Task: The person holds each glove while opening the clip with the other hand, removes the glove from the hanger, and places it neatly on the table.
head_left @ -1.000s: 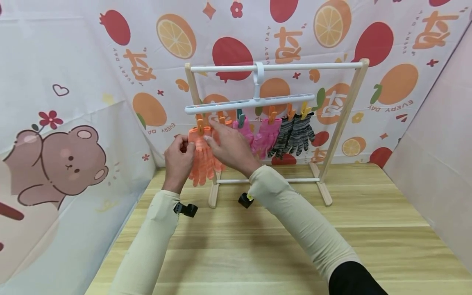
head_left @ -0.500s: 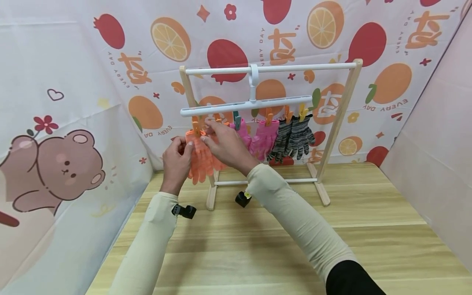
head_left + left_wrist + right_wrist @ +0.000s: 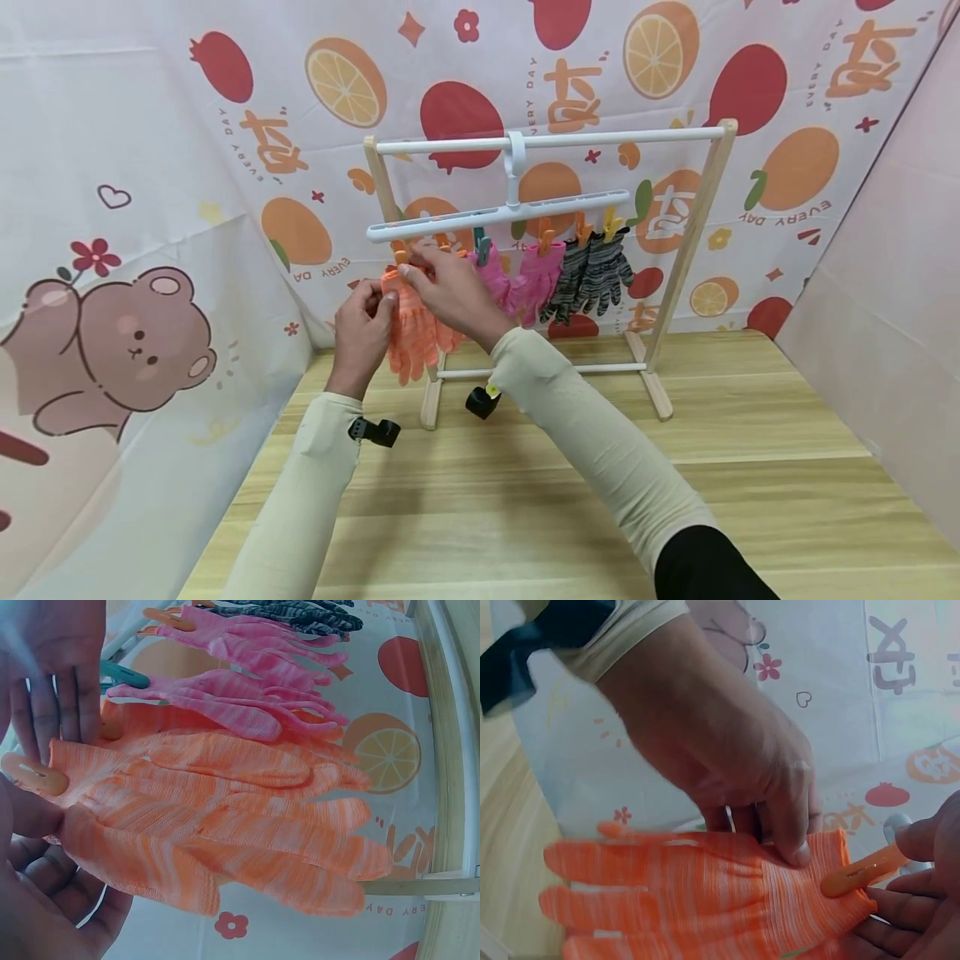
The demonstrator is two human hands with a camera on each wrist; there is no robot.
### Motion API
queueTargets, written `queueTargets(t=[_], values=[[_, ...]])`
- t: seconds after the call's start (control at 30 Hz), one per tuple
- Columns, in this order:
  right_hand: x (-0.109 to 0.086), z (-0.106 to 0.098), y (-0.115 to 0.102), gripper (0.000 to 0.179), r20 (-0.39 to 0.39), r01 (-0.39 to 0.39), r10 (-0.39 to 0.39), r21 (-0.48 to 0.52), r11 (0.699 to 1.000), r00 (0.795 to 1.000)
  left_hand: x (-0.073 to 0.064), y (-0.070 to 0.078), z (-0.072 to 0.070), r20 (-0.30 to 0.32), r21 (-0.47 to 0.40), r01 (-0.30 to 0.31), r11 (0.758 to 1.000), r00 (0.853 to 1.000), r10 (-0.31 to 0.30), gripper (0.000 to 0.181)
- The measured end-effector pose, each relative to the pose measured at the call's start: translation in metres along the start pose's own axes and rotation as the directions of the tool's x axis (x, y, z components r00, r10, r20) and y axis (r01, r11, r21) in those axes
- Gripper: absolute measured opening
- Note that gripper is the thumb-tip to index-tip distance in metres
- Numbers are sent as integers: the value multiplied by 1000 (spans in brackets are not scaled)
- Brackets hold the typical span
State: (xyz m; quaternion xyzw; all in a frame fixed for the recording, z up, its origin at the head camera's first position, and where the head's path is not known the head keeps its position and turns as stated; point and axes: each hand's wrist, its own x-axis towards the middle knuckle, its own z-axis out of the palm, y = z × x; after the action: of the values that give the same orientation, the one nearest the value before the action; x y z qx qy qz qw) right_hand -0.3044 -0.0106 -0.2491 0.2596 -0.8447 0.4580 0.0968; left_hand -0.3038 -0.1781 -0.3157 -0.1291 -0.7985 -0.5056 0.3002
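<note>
An orange striped knit glove (image 3: 411, 333) hangs fingers-down at the left end of a pale blue hanger (image 3: 442, 225). My left hand (image 3: 362, 333) pinches the glove's edge just below its cuff, thumb in front. At the cuff, an orange clothespin (image 3: 855, 874) bites the fabric. My right hand (image 3: 467, 296) pinches this clothespin, its thumb on the handle end and its other fingers behind. A second orange glove (image 3: 232, 754) hangs close behind the first, partly covered by it and by my right hand in the head view.
Pink gloves (image 3: 538, 279) and grey-black gloves (image 3: 603, 271) hang further right from orange, teal and yellow clothespins. A wooden rack with a white top rail (image 3: 600, 137) carries the hanger. It stands on a wood-grain table (image 3: 570, 500) before a fruit-print backdrop.
My right thumb has moved up and left from the glove's cuff onto the clothespin. The front orange glove hangs slightly lower. My left hand keeps its pinch in nearly the same place.
</note>
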Motion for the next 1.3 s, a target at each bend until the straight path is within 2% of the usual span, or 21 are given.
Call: queueTargets(t=[0.13, 0.43, 0.8, 0.9, 1.07, 1.3], values=[[2, 2, 0, 48, -7, -3, 4, 65, 998, 1000, 0, 0, 0, 15, 0, -3, 1000, 1000, 3, 21], [5, 9, 2, 37, -69, 29, -20, 138, 990, 997, -3, -1, 1, 43, 4, 12, 1000, 999, -12, 20], [10, 19, -1, 37, -75, -18, 32, 185, 983, 997, -4, -2, -5, 57, 32, -11, 999, 998, 10, 19], [11, 19, -1, 32, -72, -20, 35, 202, 979, 997, -6, -2, -4, 60, 41, -3, 999, 998, 1, 21], [11, 18, -1, 25, -114, 19, 7, 230, 973, 993, -10, -4, -4, 70, 11, 36, 999, 997, -37, 28], [12, 16, -2, 24, -153, 36, 5, 258, 965, 988, -8, -5, -3, 35, -3, 68, 998, 997, -68, 23]])
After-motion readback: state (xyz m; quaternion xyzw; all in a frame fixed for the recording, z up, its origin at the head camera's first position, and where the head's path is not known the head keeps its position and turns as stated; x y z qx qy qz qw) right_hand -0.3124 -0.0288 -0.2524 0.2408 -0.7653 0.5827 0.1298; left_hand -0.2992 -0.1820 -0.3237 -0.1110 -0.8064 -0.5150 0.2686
